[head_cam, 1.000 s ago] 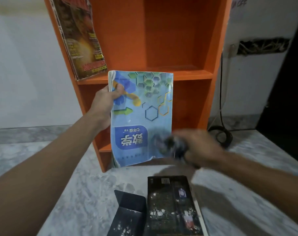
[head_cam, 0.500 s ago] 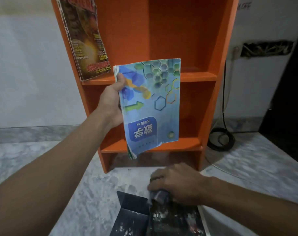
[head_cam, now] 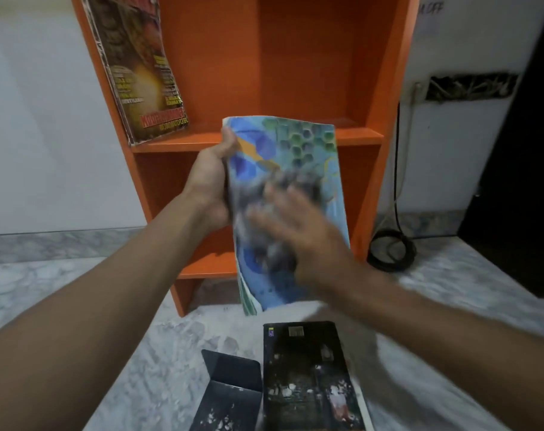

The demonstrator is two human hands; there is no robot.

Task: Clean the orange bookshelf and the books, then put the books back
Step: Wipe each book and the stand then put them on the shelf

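Left hand point(head_cam: 210, 185): grips the blue book point(head_cam: 311, 144) by its left edge, before the orange bookshelf point(head_cam: 295, 73).
Right hand point(head_cam: 308, 241): up from the dark book point(head_cam: 308, 377) on the floor point(head_cam: 171, 353); its spread, blurred fingers press a grey cloth point(head_cam: 274, 250) on the blue cover.

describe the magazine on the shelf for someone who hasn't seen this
Find the orange bookshelf and look at its upper compartment in view. At the left, the magazine leans against the side panel. Its dark reddish cover with a yellow glow and red title sets it apart from the held blue book and the black book on the floor.
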